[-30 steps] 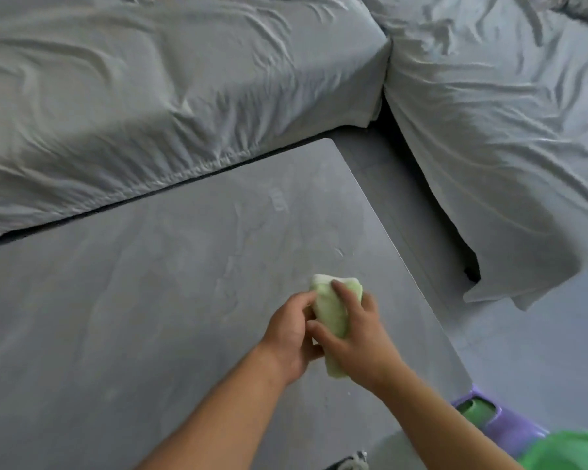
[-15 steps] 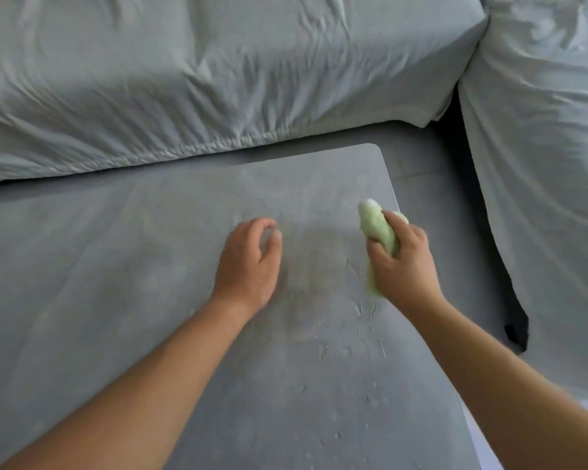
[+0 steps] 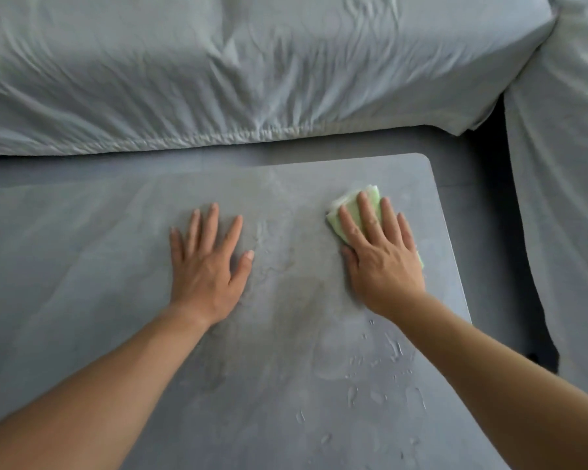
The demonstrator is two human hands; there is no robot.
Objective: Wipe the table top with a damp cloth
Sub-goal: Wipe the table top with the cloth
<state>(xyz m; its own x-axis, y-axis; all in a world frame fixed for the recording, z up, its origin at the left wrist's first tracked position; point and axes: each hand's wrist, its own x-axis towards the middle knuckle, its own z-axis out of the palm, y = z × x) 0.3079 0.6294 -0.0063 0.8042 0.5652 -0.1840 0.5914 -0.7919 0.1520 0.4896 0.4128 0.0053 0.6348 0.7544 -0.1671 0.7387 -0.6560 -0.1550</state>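
Note:
A grey table top [image 3: 82, 266] fills the lower part of the view, its far right corner rounded. A folded light green cloth [image 3: 348, 206] lies flat near that corner. My right hand [image 3: 379, 252] presses down on the cloth with straight, spread fingers and covers most of it. To the left of it my left hand [image 3: 206, 262] rests flat on the bare table with its fingers spread. Water drops and wet streaks [image 3: 384, 371] lie on the table under my right forearm.
A sofa under a wrinkled grey cover [image 3: 252, 72] runs along the table's far edge. A second covered section [image 3: 564, 198] stands to the right. A narrow strip of grey floor [image 3: 472, 184] separates the table from both.
My right hand has laid the cloth flat on the table and spread its fingers over it. My left hand has opened from a loose curl and come down flat on the table.

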